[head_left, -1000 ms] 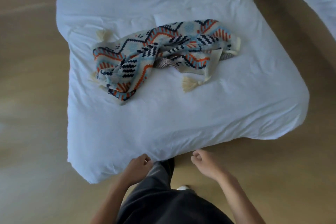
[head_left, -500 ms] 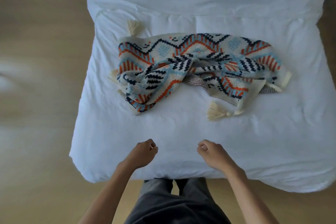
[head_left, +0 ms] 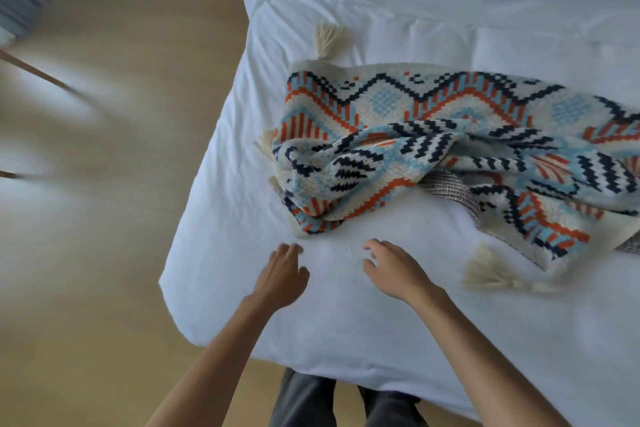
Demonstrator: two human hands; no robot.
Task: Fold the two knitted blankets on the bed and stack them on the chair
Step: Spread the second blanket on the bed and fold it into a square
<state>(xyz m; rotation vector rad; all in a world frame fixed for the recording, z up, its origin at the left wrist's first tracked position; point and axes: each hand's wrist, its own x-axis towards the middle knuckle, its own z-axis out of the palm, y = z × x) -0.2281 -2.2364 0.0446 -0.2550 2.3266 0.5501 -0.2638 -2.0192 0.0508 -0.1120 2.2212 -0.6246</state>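
Observation:
A knitted blanket (head_left: 433,149) with an orange, blue, navy and cream zigzag pattern lies crumpled on the white bed (head_left: 346,322), cream tassels at its corners. A grey knit piece (head_left: 446,184) pokes out from under it; I cannot tell whether it is the blanket's reverse or another blanket. My left hand (head_left: 282,276) reaches over the bed with fingers extended, just short of the blanket's near left corner. My right hand (head_left: 391,267) hovers beside it with fingers spread, holding nothing. The chair is not in view.
Tan wooden floor (head_left: 104,288) lies left of the bed and below its near edge. A blurred grey object and thin brown rods (head_left: 31,69) show at the far left. My dark trousers (head_left: 311,402) stand against the bed's near edge.
I have moved closer to the bed. Both hands went from loosely curled to opened out and reached forward toward the blanket's near left corner.

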